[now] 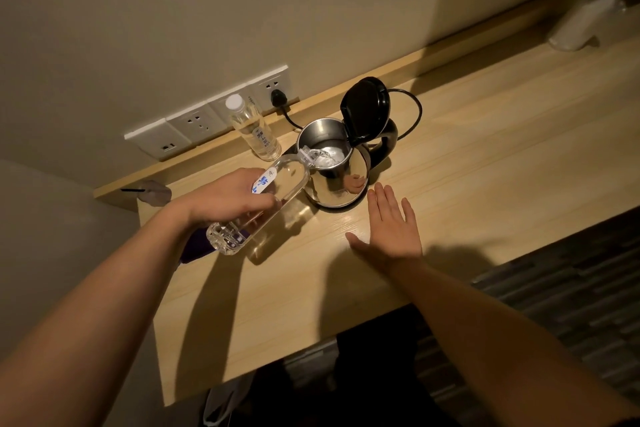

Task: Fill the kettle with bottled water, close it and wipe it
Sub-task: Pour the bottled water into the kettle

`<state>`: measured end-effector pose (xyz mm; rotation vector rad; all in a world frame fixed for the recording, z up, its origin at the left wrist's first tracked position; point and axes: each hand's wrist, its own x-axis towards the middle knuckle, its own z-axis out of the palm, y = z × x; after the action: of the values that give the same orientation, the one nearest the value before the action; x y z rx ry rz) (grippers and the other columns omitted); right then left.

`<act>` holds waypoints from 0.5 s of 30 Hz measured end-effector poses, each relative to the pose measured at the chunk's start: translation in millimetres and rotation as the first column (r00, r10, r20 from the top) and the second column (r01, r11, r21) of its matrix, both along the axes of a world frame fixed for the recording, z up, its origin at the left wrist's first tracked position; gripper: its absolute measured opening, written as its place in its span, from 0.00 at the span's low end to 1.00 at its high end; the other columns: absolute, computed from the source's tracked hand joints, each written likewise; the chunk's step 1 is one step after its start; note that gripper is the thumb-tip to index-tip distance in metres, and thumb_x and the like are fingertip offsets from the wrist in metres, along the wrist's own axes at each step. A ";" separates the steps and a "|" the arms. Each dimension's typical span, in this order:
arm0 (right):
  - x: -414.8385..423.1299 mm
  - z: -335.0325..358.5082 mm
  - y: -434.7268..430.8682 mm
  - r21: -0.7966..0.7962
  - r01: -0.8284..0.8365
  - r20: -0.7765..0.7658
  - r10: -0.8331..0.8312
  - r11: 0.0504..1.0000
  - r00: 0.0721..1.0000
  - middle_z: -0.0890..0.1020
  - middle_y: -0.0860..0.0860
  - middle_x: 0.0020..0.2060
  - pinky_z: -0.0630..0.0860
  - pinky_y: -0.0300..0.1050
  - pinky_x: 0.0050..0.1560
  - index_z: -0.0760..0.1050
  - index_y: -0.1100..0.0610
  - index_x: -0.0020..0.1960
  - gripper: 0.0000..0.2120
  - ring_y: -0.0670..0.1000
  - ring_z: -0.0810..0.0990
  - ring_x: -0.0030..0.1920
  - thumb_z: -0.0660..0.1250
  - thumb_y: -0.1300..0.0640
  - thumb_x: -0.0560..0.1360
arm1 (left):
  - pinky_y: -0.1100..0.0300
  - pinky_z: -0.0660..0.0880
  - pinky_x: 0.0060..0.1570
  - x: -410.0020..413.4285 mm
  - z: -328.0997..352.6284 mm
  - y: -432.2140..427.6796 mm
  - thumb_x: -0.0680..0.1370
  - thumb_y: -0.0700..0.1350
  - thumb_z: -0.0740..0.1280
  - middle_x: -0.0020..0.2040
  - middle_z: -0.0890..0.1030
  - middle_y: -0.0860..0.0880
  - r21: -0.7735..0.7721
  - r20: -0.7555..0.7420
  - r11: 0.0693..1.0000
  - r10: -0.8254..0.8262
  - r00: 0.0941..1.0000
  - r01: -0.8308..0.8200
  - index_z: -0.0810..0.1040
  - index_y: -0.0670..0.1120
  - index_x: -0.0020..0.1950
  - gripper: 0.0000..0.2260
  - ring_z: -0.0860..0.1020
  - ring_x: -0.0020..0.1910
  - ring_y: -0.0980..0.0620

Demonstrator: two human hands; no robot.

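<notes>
A steel kettle stands on the wooden desk with its black lid tipped up and open. My left hand grips a clear, uncapped water bottle, tilted so its mouth lies over the kettle's rim. Water shows inside the kettle. My right hand rests flat on the desk just in front of the kettle, fingers straight, holding nothing. A dark purple cloth lies on the desk, mostly hidden under my left forearm.
A second, capped water bottle stands at the back by the wall sockets. The kettle's black cord runs to a plug. A white object sits at the far right. The desk's front edge is near my arms.
</notes>
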<state>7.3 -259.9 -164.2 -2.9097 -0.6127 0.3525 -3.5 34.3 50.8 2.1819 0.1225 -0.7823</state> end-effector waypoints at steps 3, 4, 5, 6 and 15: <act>1.1 -1.3 0.0 -0.023 -0.010 -0.013 0.010 1.000 1.000 0.48 0.56 0.86 0.44 0.60 0.82 0.44 0.58 0.85 0.51 0.55 0.43 0.86 0.44 0.23 0.76 | 0.65 0.78 0.31 -0.8 -2.7 0.6 0.81 0.42 0.69 0.41 0.83 0.45 0.004 0.012 1.000 0.007 1.000 -0.007 0.76 0.39 0.52 0.07 0.81 0.31 0.57; 1.5 -2.0 0.5 -0.032 -0.013 -0.012 0.012 0.999 1.000 0.48 0.56 0.86 0.44 0.60 0.82 0.44 0.58 0.85 0.51 0.55 0.44 0.86 0.45 0.23 0.76 | 0.64 0.78 0.31 -0.9 -2.7 0.2 0.80 0.43 0.70 0.41 0.83 0.45 0.003 0.013 1.000 0.009 1.000 -0.009 0.77 0.39 0.52 0.08 0.81 0.31 0.56; 2.1 -2.5 0.6 -0.036 -0.014 -0.011 0.013 0.999 1.000 0.49 0.56 0.86 0.44 0.60 0.82 0.45 0.58 0.85 0.51 0.55 0.44 0.86 0.45 0.23 0.76 | 0.64 0.78 0.31 -0.7 -2.3 -0.8 0.79 0.45 0.70 0.40 0.83 0.45 0.002 0.014 1.000 0.012 1.000 -0.012 0.77 0.38 0.52 0.11 0.81 0.31 0.56; 2.0 -2.5 0.6 -0.037 -0.014 -0.010 0.014 0.999 1.000 0.49 0.56 0.86 0.45 0.60 0.82 0.45 0.58 0.85 0.51 0.55 0.45 0.86 0.46 0.23 0.76 | 0.63 0.78 0.31 -0.9 -1.6 -1.5 0.77 0.48 0.70 0.39 0.82 0.46 0.003 0.015 1.000 0.015 1.000 -0.015 0.76 0.37 0.51 0.13 0.81 0.31 0.56; -1.4 -3.4 0.7 -0.016 0.003 0.031 -0.003 1.000 1.000 0.49 0.55 0.86 0.43 0.59 0.82 0.46 0.58 0.85 0.50 0.54 0.44 0.86 0.48 0.25 0.76 | 0.64 0.77 0.28 1.6 0.6 -1.8 0.80 0.41 0.70 0.37 0.81 0.47 0.037 0.016 0.999 0.013 1.000 -0.013 0.77 0.42 0.48 0.04 0.80 0.29 0.57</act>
<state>5.8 -259.2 -167.6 -2.9361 -0.6126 0.3145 -1.9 32.5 51.4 2.2195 0.1440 -0.7607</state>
